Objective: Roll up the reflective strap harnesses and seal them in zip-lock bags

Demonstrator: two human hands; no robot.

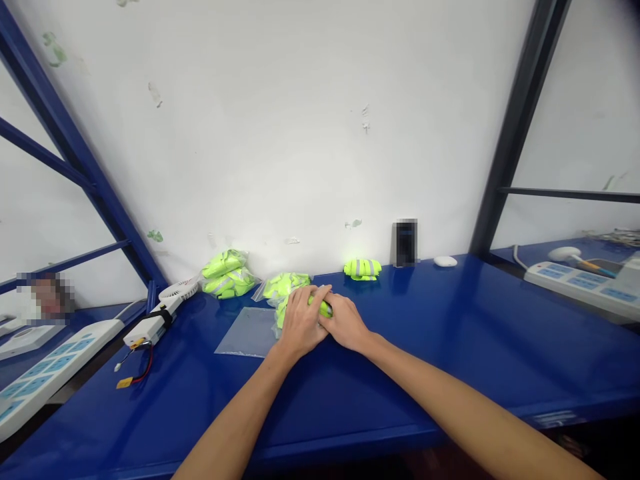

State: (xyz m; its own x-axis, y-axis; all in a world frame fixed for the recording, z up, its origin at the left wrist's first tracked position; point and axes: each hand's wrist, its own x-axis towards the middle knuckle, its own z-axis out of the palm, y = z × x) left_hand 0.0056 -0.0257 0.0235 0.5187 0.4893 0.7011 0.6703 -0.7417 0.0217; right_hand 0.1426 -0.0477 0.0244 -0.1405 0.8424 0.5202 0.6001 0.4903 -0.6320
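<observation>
A neon yellow-green bundle [282,313], partly in clear plastic, lies on the blue table [400,387] under both of my hands. My left hand [303,321] is wrapped over its middle, and my right hand [346,323] closes round its right end, the fingers of both meeting on top. A flat clear plastic bag [246,332] lies just left of my left hand. Behind my hands sits another bagged bundle [286,285]. Most of the bundle in my hands is hidden by the fingers.
Stacked bagged bundles [229,273] stand back left, near a white fan [180,289] and a battery with wires [154,323]. A rolled bundle [362,269], a dark phone [405,243] and a white case [445,261] line the wall. Power strips [55,373] flank both sides.
</observation>
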